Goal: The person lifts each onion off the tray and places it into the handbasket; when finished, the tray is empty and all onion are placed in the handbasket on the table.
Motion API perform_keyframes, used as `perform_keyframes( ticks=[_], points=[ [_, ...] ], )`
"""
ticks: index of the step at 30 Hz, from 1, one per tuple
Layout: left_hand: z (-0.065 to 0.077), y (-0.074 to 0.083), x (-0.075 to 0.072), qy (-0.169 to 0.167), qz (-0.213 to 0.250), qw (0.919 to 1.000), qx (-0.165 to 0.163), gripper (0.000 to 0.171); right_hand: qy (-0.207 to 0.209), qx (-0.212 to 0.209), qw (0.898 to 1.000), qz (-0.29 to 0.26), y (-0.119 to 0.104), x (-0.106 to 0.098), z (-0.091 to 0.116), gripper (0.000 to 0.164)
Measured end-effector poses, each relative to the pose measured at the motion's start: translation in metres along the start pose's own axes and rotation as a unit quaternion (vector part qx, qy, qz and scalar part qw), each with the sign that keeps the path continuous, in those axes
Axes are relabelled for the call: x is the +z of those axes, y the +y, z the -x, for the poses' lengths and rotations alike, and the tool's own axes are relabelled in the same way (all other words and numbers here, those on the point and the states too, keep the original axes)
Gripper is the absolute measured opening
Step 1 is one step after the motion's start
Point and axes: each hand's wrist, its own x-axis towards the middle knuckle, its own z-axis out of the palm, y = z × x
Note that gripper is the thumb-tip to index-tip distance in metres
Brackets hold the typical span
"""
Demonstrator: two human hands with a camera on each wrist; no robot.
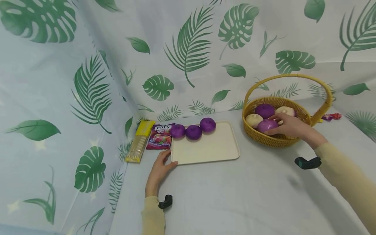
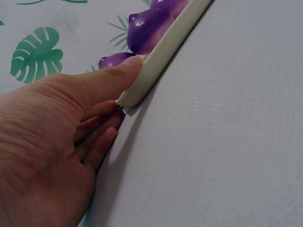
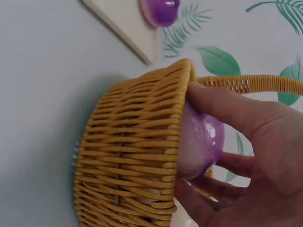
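At the front left corner of a cream tray (image 1: 205, 151), my left hand (image 1: 160, 168) pinches the rim, its thumb on top and its fingers at the outer side. Three purple onions (image 1: 194, 132) sit along the back left of the tray. Inside a wicker basket (image 1: 258, 137), my right hand (image 1: 286, 124) grips a glossy purple onion (image 3: 201, 137) that fades to white. The thumb lies on its near side at the rim, and the other fingers reach round its far side. Beside it in the basket are another purple onion (image 1: 264, 111) and pale onions (image 1: 254, 120).
Left of the tray lie a berry candy bag (image 1: 160, 137) and a yellow-ended pack of noodles (image 1: 138, 143). The basket's tall handle (image 1: 289, 75) arches over it. Small shiny wrapped items (image 1: 332, 116) lie behind it to the right. Leaf-printed cloth (image 1: 188, 49) hangs behind.
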Motion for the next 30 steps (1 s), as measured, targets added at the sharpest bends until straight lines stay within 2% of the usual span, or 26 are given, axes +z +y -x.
perform_keyframes(
  ticks=[6,9,17,24,30],
  points=[
    [0.0,0.003,-0.002,0.0,-0.001,1.0,0.006,0.067,-0.053,0.013,0.998,-0.033,0.0,-0.002,-0.003,0.079],
    [0.002,0.004,-0.001,-0.003,-0.001,1.0,0.005,0.068,-0.061,0.022,0.997,-0.041,0.002,-0.002,-0.004,0.078],
    [0.002,0.005,-0.001,-0.002,0.003,1.0,0.007,0.069,-0.031,0.005,0.999,-0.032,0.006,-0.001,-0.004,0.067],
    [0.003,0.007,-0.001,0.001,0.001,1.0,0.009,0.068,0.027,-0.06,0.998,0.019,0.0,0.004,-0.006,0.062],
    [0.003,0.006,0.0,-0.004,0.008,0.9999,0.007,0.069,0.043,-0.059,0.997,0.035,0.002,0.009,-0.01,0.06]
  ],
)
